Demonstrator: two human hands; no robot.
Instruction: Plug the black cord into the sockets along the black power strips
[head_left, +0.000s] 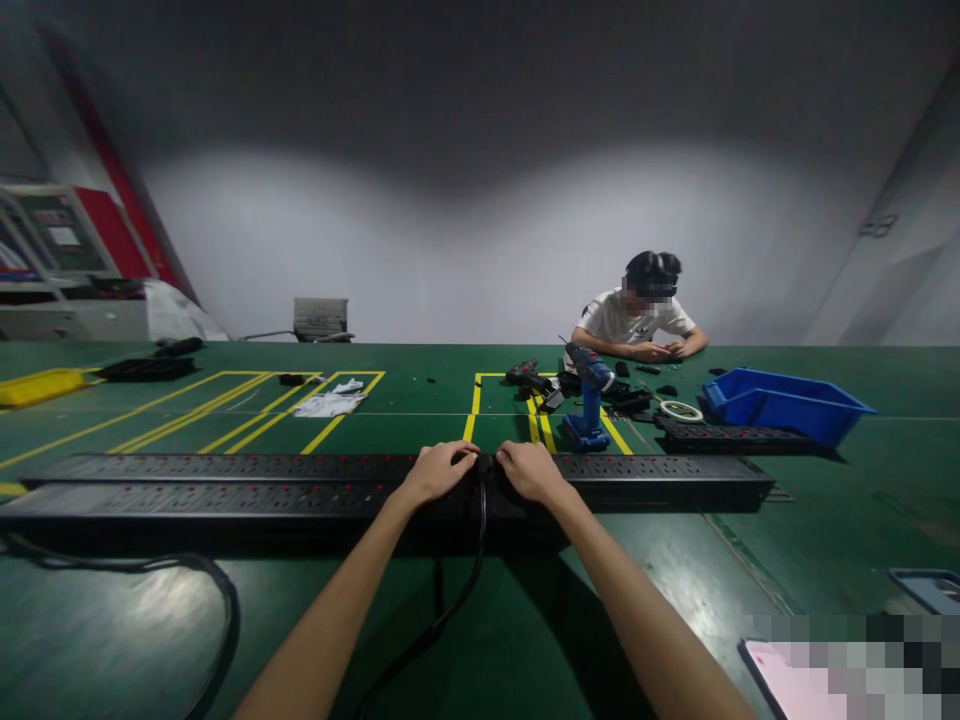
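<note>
Two long black power strips lie side by side across the table: the near power strip (225,503) and the far power strip (645,466), each with a row of sockets and small red marks. A black cable (481,535) rises from the near table edge to the middle of the strips. Just left of the cable's upper end, my left hand (441,471) is closed with bent fingers on the strip. On the cable's other side, my right hand (529,470) has its fingers curled on the strip too. Both sets of fingertips are partly hidden.
Beyond the strips stand a blue cordless drill (589,400), a second drill (529,376) and a blue bin (784,400). A co-worker (637,320) leans on the far edge. A thick cable (217,590) loops at near left; a phone (787,670) lies near right.
</note>
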